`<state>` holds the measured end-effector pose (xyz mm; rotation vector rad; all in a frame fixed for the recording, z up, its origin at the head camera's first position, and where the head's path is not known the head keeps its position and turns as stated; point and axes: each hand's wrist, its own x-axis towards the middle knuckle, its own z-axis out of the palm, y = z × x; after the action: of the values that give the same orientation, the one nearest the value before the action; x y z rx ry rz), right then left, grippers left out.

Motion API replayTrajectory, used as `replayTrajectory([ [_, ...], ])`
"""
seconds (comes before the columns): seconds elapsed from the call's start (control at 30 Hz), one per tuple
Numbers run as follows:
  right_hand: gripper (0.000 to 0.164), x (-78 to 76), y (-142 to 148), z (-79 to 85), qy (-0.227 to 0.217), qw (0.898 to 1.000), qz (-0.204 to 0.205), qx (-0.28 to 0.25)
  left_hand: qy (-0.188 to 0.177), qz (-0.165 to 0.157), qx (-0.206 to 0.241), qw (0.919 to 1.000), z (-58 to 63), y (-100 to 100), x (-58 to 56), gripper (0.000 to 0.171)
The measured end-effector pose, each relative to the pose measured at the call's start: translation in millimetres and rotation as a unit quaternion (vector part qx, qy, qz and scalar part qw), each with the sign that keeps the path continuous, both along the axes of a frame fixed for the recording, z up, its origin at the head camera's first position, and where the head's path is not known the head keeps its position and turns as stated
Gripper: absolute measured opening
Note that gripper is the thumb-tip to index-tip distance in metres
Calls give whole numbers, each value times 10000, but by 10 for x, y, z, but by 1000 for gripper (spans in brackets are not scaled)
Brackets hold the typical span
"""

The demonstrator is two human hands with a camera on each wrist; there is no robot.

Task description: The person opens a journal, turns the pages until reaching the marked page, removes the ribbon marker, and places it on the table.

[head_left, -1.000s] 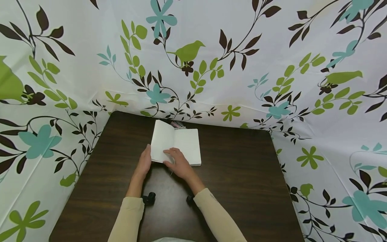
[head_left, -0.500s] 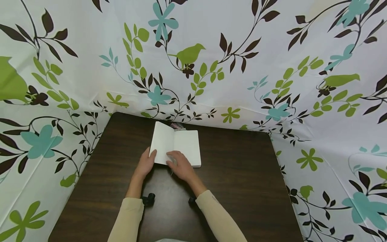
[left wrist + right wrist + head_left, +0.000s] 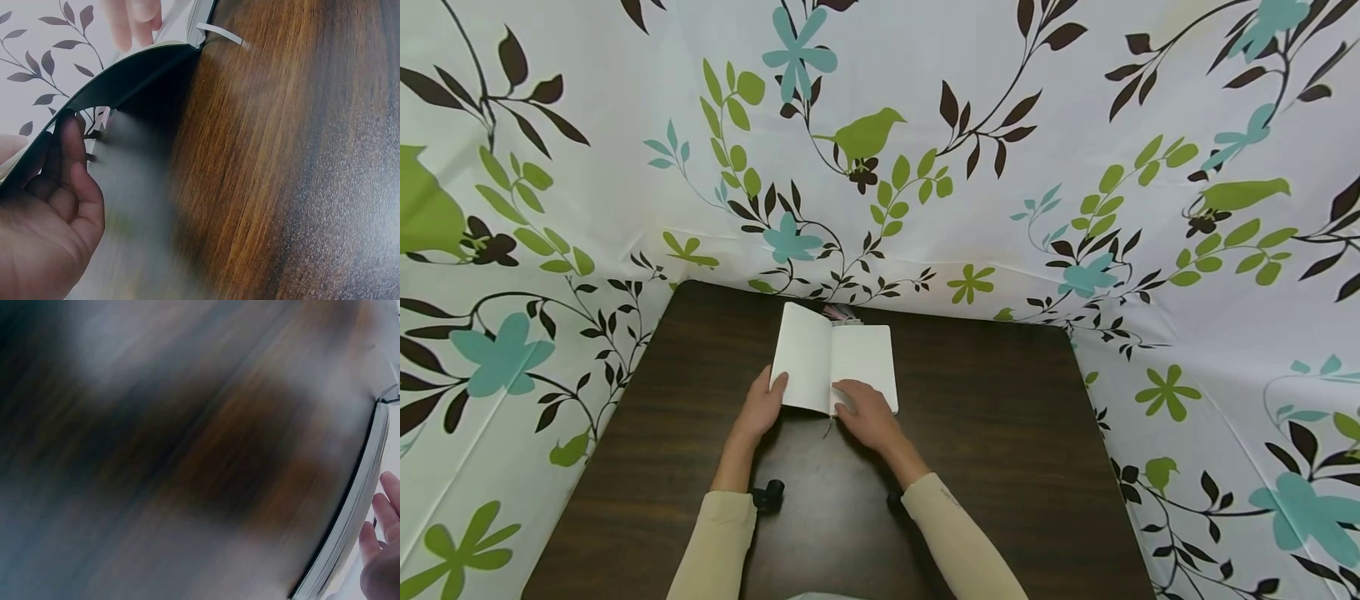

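Lying open toward the 12 o'clock edge of the table, the white-paged notebook has its spine running roughly from twelve to six; its dark cover, seen from the left wrist, arches off the wood on the nine o'clock half, while the three o'clock half lies down with its stack of leaves. At the notebook's eight o'clock corner the left hand grasps that raised half, thumb over the page and fingers curled beneath the cover. At five o'clock the right hand has its fingers loose and gently bent, clenching nothing, the tips close to the fold; whether they press the paper or merely skim it, I cannot tell. For handling pages well, I would have the left thumb hold lightly so that the leaf does not crease, support the cover from below rather than bend it further, and run the right fingertips flat along the fold from six toward twelve. The ribbon pokes out at six o'clock and is best left free of the pages. Just past the notebook at twelve sits a small pinkish bundle, too indistinct to name; beyond it hangs leaf-and-bird patterned cloth.
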<state>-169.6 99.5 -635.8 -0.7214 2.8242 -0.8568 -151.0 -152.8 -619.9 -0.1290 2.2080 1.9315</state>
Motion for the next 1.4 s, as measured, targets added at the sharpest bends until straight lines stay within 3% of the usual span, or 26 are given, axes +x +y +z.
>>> replayTrajectory([
  [0.23,47,25,176,-4,121,9972,173,721,7,-19,-94,10000,-8,5,-7,62],
  [0.67,52,-58,435,30,-147,9950,111,980,-163,-57,30,9998,-3,-34,-19,62],
  [0.77,51,-79,473,35,-232,9949,149,967,-300,-129,128,9994,104,-33,-14,59],
  [0.93,48,-114,517,33,-199,9947,232,986,-337,-241,95,9991,420,-8,67,58],
  [1.0,48,-123,531,36,-154,9950,231,964,-333,-238,76,9991,452,-3,76,58],
  [1.07,49,-129,544,43,-162,9955,221,909,-339,-217,110,9991,396,-6,58,59],
  [1.27,46,-130,564,61,-230,9969,218,723,-246,-97,93,9996,69,-32,-20,61],
  [1.4,39,-117,583,34,156,9935,391,1062,-110,-68,-18,9999,-22,-38,-18,63],
])
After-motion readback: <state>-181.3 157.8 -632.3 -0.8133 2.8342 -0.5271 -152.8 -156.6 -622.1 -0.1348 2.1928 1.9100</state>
